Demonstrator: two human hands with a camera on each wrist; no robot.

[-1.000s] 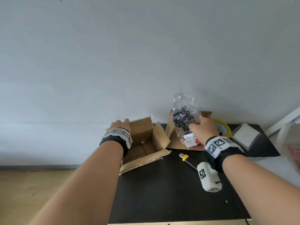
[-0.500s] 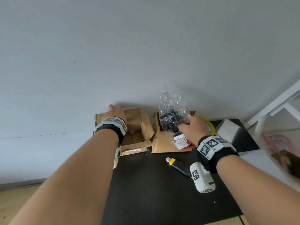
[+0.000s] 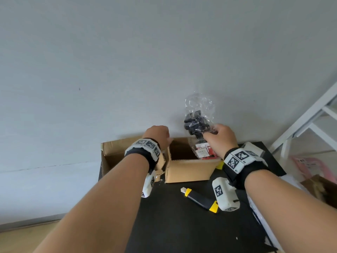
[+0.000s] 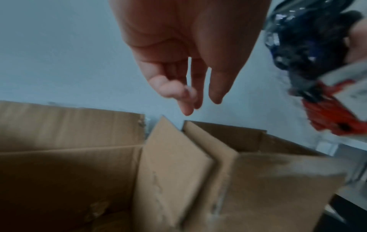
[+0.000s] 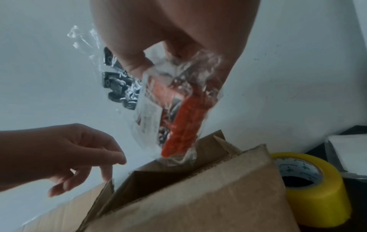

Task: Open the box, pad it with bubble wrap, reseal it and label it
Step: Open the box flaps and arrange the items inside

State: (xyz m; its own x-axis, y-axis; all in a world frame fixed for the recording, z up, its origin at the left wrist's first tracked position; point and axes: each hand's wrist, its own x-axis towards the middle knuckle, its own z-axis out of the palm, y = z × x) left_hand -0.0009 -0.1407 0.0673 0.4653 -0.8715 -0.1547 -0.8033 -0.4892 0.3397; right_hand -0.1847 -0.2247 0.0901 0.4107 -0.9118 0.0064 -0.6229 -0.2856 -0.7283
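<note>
The box (image 3: 187, 166) stands open on the black surface (image 3: 182, 225), flaps up, w/ a second open carton (image 3: 113, 157) touching it on the left. A clear plastic bag of black parts w/ a red card (image 3: 199, 130) is held above the box mouth by the right hand (image 3: 220, 137); thumb & fingers (image 5: 137, 66) are curled round the bag's middle, its lower end just at the box's rim. The left hand (image 3: 157, 134) hovers over the seam between the two cartons, fingers (image 4: 190, 94) loosely extended, nothing gripped.

Step in hand, as judged: contents being lifted clear so padding can go in. The bag is best raised straight up until its tail clears the flaps, then set aside on bare surface, not on the tape. The near flap could be steadied by the left hand so the box isn't dragged.

Around: a yellow-black utility knife (image 3: 199, 199) lies in front of the box, w/ whether its blade is out not discernible; a yellow tape roll (image 5: 309, 188) sits just right of the box; a white flat pack (image 3: 254, 148), maybe wrap or labels, can't tell, lies beyond it. Bubble wrap isn't clearly identified. The upright flaps are the main snag risk.
</note>
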